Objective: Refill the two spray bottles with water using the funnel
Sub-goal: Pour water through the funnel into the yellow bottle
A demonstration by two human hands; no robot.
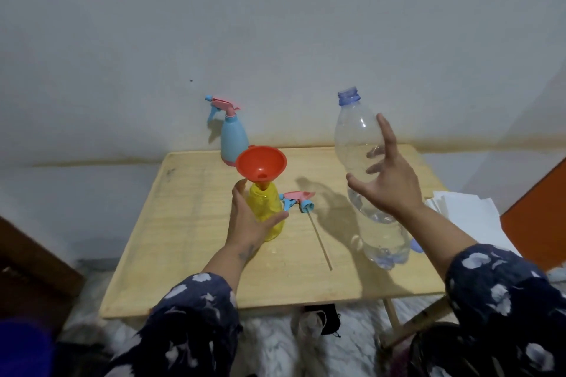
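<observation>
A yellow spray bottle (266,212) stands uncapped on the wooden table (190,223) with a red funnel (261,166) seated in its neck. My left hand (245,220) holds the yellow bottle's body, thumb on its right side. Its pink and blue spray head (298,201) lies on the table just right of it, tube pointing toward me. A blue spray bottle (233,139) with its head on stands at the back by the wall. A large clear water bottle (364,174), uncapped, stands at the right with a little water at the bottom. My right hand (387,180) is against its side, fingers spread.
A blue bottle cap (417,245) lies near the table's right edge behind the water bottle. White papers (465,211) lie to the right of the table, beside an orange panel (539,208). The wall runs close behind the table.
</observation>
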